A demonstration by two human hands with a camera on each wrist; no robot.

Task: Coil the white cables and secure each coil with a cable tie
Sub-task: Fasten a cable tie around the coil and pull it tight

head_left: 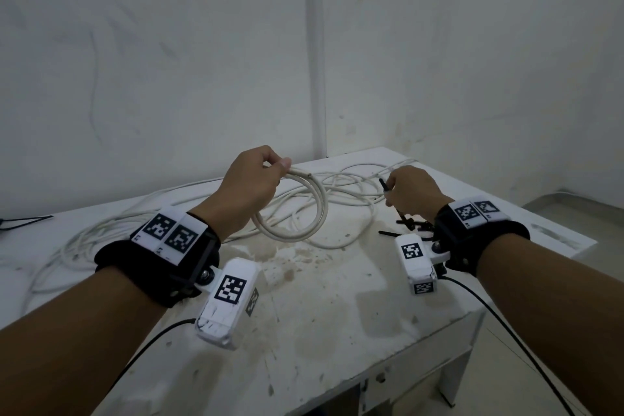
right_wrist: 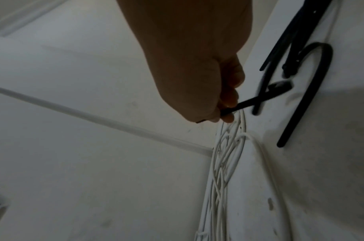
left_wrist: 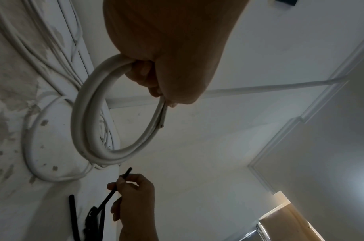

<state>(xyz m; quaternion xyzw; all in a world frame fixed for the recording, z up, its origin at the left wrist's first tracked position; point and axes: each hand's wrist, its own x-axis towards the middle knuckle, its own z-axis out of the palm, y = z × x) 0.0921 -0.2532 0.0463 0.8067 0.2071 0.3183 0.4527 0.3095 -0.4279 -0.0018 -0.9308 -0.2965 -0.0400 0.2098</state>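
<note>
Left hand (head_left: 251, 184) gripping one finished coil (head_left: 293, 213), right hand (head_left: 410, 192) pinching a black tie (head_left: 385, 186), not yet wrapped; loose cables (head_left: 344, 189) on table (head_left: 337, 314) uncoiled.

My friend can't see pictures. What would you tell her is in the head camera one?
A person's left hand holds up a small white cable coil while the right hand pinches a black cable tie. More loose white cables and spare ties lie on the stained white table.

Dim, flat light, wrist views murkier w/ blur, wide-angle edge distortion
</note>
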